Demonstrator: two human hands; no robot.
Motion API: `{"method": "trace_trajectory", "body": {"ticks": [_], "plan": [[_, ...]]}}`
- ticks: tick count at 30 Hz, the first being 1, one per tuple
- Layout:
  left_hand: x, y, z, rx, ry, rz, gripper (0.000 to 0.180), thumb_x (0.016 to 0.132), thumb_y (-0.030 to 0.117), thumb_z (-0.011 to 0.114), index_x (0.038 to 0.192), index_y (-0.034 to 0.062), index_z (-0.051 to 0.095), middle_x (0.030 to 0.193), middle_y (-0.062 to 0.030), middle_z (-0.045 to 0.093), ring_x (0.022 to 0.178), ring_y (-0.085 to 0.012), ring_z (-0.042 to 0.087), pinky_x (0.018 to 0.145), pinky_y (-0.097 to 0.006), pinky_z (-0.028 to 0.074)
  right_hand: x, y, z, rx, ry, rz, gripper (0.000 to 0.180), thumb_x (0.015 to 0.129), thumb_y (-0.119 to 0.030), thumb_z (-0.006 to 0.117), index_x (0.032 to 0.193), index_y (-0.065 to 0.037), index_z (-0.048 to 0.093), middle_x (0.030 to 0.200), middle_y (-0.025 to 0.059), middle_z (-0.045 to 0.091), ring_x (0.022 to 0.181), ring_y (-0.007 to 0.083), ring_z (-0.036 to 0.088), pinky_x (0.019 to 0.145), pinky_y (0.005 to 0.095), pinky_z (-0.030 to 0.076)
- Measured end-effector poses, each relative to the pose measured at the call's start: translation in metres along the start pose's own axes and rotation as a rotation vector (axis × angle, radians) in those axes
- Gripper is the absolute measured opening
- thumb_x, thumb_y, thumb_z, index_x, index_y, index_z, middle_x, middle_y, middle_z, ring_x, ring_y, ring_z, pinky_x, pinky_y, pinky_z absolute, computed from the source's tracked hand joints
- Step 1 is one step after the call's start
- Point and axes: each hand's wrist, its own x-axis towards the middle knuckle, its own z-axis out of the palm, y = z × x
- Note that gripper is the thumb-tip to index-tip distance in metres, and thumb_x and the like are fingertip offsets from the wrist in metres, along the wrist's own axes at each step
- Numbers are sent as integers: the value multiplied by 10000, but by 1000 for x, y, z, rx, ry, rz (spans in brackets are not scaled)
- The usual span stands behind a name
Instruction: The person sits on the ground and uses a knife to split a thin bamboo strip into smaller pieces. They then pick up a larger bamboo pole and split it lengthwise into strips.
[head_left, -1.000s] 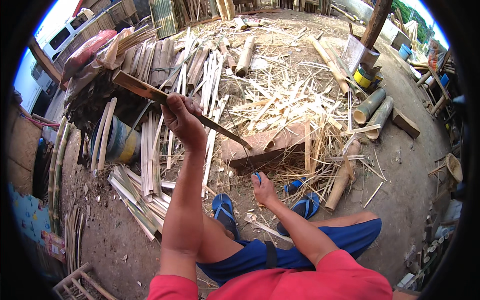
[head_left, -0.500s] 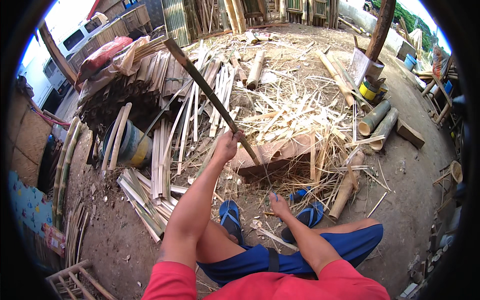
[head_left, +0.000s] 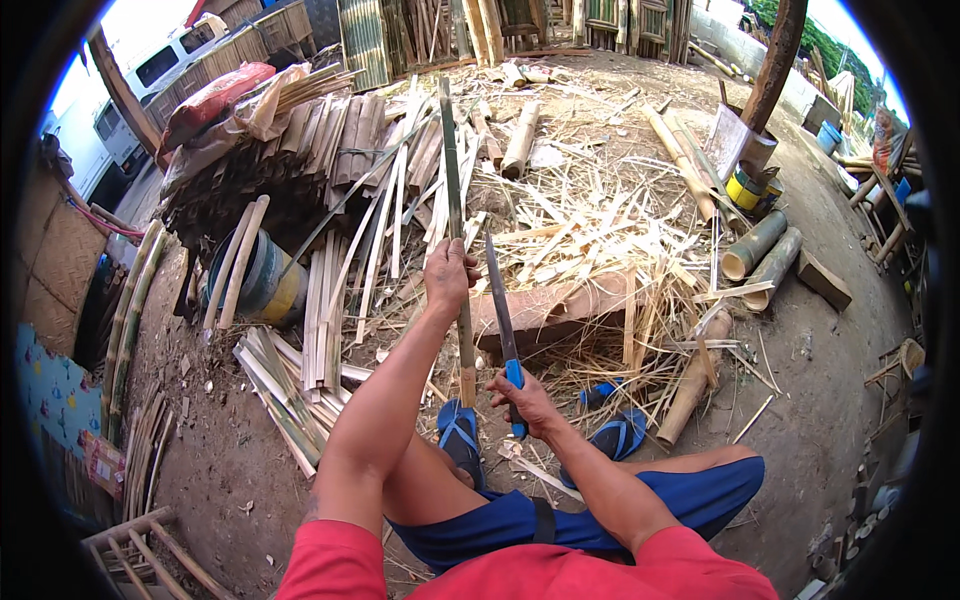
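Note:
My left hand (head_left: 450, 275) is closed round a long green bamboo strip (head_left: 453, 170), which stands nearly upright. Its pale lower end comes down by my left slipper (head_left: 459, 432). In my right hand (head_left: 530, 402) is a long-bladed knife (head_left: 500, 305) by its blue handle, the blade pointing up and away, a little to the right of the strip. Blade and strip look apart. Just beyond the knife lies a reddish-brown wooden block (head_left: 570, 308) with pale shavings (head_left: 600, 235) heaped on and behind it.
Split bamboo strips (head_left: 285, 400) lie in a bundle to the left, near a blue-and-yellow bucket (head_left: 268, 280). A large stack of bamboo slats (head_left: 310, 135) rises behind. On the right lie bamboo poles (head_left: 755, 250), a wood chunk (head_left: 823, 280) and a yellow can (head_left: 743, 190).
The bamboo strip has swung from a leftward slant to nearly upright, its lower end drawn closer to me. My right hand has moved left, and the knife blade now points up beside the strip.

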Motion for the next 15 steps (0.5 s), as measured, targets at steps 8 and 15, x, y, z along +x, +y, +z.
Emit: {"method": "trace_trajectory", "body": {"ticks": [8, 15], "plan": [[-14, -49, -49, 361, -499, -508, 245, 1063, 300, 486, 1192, 98, 541, 1044, -52, 674, 893, -171, 650, 789, -420, 543, 77, -40, 43, -93, 229, -323, 377, 834, -136, 829, 1056, -85, 528, 827, 9, 637, 664, 99, 611, 513, 249, 487], [-40, -190, -116, 300, -180, -616, 357, 1082, 269, 404, 1373, 72, 464, 1099, -123, 619, 716, -211, 688, 548, -369, 581, 105, 24, -15, -302, 305, -50, 221, 930, -224, 716, 986, -90, 550, 779, 29, 646, 622, 94, 622, 443, 235, 449]]}}
